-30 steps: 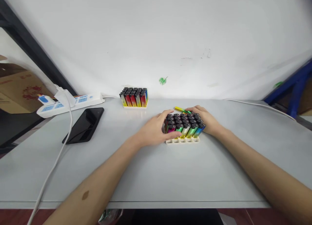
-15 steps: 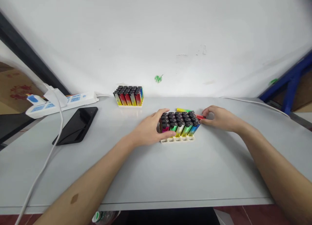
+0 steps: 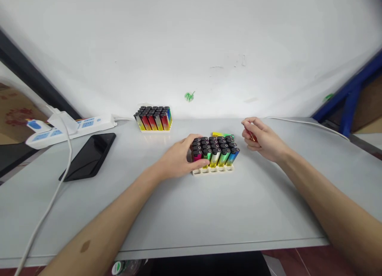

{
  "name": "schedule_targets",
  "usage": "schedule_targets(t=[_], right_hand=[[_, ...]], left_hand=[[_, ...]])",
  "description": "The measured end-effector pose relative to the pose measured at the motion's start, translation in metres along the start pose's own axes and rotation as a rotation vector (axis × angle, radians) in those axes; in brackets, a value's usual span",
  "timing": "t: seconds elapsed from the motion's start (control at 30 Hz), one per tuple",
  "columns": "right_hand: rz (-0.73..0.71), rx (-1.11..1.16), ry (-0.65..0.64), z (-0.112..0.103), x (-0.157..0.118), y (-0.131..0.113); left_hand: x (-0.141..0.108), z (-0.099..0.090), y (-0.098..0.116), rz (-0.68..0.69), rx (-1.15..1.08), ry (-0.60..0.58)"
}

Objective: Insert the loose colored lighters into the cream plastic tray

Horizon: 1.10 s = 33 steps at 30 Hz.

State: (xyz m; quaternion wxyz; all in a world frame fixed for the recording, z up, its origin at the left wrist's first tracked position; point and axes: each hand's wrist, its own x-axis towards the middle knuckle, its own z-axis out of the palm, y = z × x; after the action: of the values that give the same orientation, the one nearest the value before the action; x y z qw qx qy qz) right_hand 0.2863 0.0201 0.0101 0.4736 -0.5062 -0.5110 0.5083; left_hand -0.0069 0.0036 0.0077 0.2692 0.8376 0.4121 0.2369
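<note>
Several colourful lighters with black tops stand in rows in a cream tray, whose front row of holes holds nothing. My left hand grips the left side of this group, thumb across the front and fingers behind. To the right, raised off the table, my right hand is closed around a red lighter. A yellow-green lighter lies on the table just behind the tray.
Another tray full of lighters stands near the wall. On the left are a black phone, a white power strip and a white cable. A thin cable runs along the back right.
My right hand has lifted the red lighter from beside the tray and turned it more upright. My left hand keeps its hold. The whole view has shifted slightly.
</note>
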Motion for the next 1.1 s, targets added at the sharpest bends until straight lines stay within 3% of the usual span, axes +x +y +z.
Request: schedule_targets(t=[0.33,0.63,0.83,1.1], right_hand=[[0.063,0.071,-0.017,0.015,-0.004,0.003],[0.108,0.235,-0.172,0.017,-0.006,0.003],[0.168,0.218,-0.095,0.025,-0.007,0.002],[0.188,0.187,-0.087,0.029,-0.008,0.002]], left_hand=[[0.000,0.000,-0.001,0.003,0.002,0.004],[0.000,0.001,-0.002,0.009,-0.002,0.005],[0.000,0.000,-0.001,0.016,-0.008,-0.004],[0.000,0.001,-0.001,0.012,-0.011,-0.005]])
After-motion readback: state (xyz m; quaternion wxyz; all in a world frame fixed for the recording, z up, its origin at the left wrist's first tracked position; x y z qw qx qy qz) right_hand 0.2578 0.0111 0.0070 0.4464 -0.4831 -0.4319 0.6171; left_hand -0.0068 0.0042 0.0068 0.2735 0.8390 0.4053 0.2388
